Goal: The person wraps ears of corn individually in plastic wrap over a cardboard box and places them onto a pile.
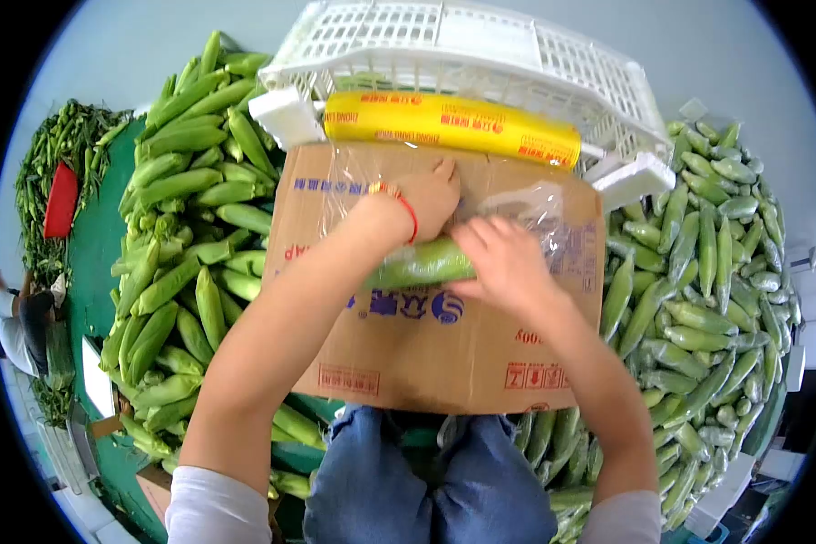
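On the cardboard box [399, 363] in front of me lies an ear of corn [422, 265] in green husk, with clear plastic film [535, 213] around and beside it. My right hand [503, 263] grips the corn's right end, thumb below and fingers above. Above the corn, my left hand [431, 199] rests on the film and box with its index finger stretched forward; its other fingers are partly hidden. A yellow roll of film [453, 125] is held between two white foam blocks at the box's far edge.
Unwrapped corn [186, 186] is heaped on the left, film-wrapped corn [698, 335] on the right. Behind the roll stands a white plastic crate [480, 41]. A red object [61, 201] and another person [23, 326] are at the far left.
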A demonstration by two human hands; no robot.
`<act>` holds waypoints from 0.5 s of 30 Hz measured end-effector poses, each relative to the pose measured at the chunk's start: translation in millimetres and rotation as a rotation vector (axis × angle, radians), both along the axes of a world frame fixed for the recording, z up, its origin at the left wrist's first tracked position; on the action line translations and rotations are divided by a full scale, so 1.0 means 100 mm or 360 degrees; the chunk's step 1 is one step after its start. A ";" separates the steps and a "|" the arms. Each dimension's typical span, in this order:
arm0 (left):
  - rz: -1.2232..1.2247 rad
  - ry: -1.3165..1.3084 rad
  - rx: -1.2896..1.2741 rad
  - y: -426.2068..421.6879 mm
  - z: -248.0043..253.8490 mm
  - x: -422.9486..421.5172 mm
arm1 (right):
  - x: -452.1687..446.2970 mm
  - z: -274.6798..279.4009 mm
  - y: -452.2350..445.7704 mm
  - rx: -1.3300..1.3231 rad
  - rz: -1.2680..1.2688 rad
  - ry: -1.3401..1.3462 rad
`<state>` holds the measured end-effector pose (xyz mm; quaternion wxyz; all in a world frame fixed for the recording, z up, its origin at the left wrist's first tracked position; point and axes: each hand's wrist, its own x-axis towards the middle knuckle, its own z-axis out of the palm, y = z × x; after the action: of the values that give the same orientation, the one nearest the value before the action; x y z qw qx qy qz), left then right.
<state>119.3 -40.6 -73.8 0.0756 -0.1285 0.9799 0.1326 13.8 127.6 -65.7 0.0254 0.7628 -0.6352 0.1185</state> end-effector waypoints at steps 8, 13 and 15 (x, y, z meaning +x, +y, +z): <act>-0.0059 0.0078 -0.0050 0.07 0.00 0.07 | 0.39 0.45 0.87 0.0956 0.0121 -0.0629; 0.0038 0.1404 -0.0062 0.45 0.11 0.51 | 0.28 0.53 1.56 0.1338 -0.0514 -0.1439; -0.0337 0.1228 -0.0029 1.00 0.29 0.83 | 0.30 0.48 1.66 0.1165 -0.0641 -0.1835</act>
<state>202.7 59.6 -44.7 -0.2859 0.0318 0.9453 0.1539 44.0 293.4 -17.4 -0.5510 0.4060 -0.6751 0.2753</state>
